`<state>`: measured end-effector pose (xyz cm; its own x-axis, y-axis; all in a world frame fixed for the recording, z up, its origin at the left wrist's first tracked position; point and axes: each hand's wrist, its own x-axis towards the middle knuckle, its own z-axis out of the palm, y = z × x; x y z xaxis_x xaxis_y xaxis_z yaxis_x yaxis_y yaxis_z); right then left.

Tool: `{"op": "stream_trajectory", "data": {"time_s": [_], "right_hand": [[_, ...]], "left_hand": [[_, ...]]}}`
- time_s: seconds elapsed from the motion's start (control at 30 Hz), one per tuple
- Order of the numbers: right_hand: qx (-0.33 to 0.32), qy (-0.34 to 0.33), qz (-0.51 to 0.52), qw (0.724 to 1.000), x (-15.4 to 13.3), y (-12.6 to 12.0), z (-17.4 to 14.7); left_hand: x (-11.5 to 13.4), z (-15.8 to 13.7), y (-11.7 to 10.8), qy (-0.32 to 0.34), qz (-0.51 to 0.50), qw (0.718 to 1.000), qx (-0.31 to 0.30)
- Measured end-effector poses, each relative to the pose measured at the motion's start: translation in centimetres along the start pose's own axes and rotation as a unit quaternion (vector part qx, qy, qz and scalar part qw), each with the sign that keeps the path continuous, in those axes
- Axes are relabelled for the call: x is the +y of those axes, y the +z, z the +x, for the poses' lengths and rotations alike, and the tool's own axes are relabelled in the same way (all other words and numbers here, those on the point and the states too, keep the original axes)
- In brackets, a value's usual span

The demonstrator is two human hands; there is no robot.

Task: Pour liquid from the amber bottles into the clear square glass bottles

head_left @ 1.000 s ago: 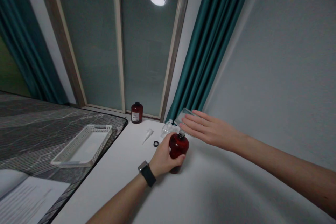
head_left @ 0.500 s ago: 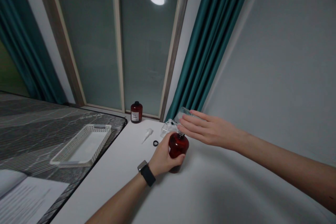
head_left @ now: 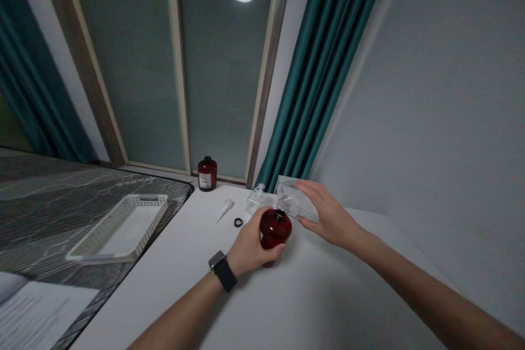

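My left hand [head_left: 252, 243] wraps round a dark red-brown bottle [head_left: 275, 228] on the white table, its narrow black neck facing up. Just beyond the bottle, my right hand [head_left: 328, 212] has its thumb and fingers around a clear, see-through container [head_left: 293, 197] tilted close to the neck. Most of that container's far side is hidden, so its exact kind cannot be told. A second clear piece [head_left: 259, 200] sits beside it, with a whitish nozzle-like part showing. A white pump head [head_left: 226, 209] and a black ring [head_left: 238, 222] lie to the left.
Another red-brown bottle with a white label [head_left: 207, 174] stands at the table's back left corner. On the darker surface at left are a white perforated basket [head_left: 153, 229] and an open book [head_left: 57, 311]. Teal curtains [head_left: 320, 76] hang behind the table, beside the wall.
My right hand has turned from flat, outstretched fingers over the bottle neck to a curled grasp, and the clear container is now lower and more visible. My left hand stays on the bottle.
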<state>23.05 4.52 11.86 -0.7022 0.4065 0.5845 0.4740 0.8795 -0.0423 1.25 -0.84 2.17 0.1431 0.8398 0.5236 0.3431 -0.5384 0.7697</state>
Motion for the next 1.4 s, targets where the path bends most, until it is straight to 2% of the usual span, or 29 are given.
{"op": "stream_trajectory", "data": {"time_s": [0.07, 0.13, 0.17, 0.23, 0.3, 0.4, 0.53, 0.73, 0.83, 0.9, 1.0, 1.07, 1.13, 1.23, 1.4], "right_hand": [[0.052, 0.11, 0.086, 0.989, 0.5, 2.0, -1.5], [0.099, 0.222, 0.206, 0.948, 1.1, 4.5, -3.1], [0.117, 0.269, 0.292, 0.91, 1.4, 6.0, -3.9], [0.151, 0.351, 0.45, 0.807, 1.9, 8.7, -5.4], [0.154, 0.372, 0.477, 0.781, 2.3, 11.0, -6.6], [0.157, 0.385, 0.499, 0.76, 2.4, 12.8, -7.9], [0.147, 0.377, 0.507, 0.761, 2.7, 12.7, -8.8], [0.127, 0.375, 0.439, 0.807, 4.0, 12.3, -10.1], [0.117, 0.379, 0.402, 0.826, 4.2, 12.5, -10.6], [0.107, 0.378, 0.385, 0.835, 4.1, 12.7, -10.8], [0.099, 0.382, 0.369, 0.842, 3.9, 12.9, -10.8], [0.095, 0.383, 0.359, 0.846, 3.8, 13.0, -10.8], [0.085, 0.379, 0.343, 0.855, 3.9, 13.1, -10.8], [0.067, 0.376, 0.317, 0.868, 4.0, 13.1, -10.9], [0.061, 0.376, 0.307, 0.872, 4.0, 13.3, -11.0]], "left_hand": [[-0.2, -0.1, 0.2, -0.003, 0.005, 1.0, -0.012], [-0.3, -0.1, 0.3, -0.003, 0.01, 1.0, -0.026], [-0.3, 0.0, 0.3, -0.003, 0.013, 0.999, -0.034], [-0.3, 0.0, 0.3, 0.0, 0.02, 0.999, -0.051], [-0.4, 0.1, 0.2, 0.003, 0.024, 0.997, -0.07], [-0.7, 0.1, 0.2, 0.007, 0.027, 0.995, -0.096], [-1.3, 0.1, 0.3, 0.012, 0.033, 0.992, -0.118], [-1.8, 0.1, 0.2, -0.018, 0.019, 0.992, -0.124], [-2.0, 0.2, -0.4, -0.038, 0.005, 0.99, -0.136], [-2.3, 0.5, -1.2, -0.025, -0.028, 0.989, -0.146], [-3.1, 1.2, -2.9, 0.0, -0.048, 0.994, -0.098], [-4.1, 1.6, -4.2, -0.027, 0.052, 0.998, -0.031], [-5.3, 1.9, -5.2, -0.064, 0.228, 0.971, -0.023], [-6.8, 1.9, -6.0, -0.071, 0.295, 0.951, -0.06], [-7.8, 1.3, -5.7, -0.075, 0.341, 0.931, -0.107]]}}
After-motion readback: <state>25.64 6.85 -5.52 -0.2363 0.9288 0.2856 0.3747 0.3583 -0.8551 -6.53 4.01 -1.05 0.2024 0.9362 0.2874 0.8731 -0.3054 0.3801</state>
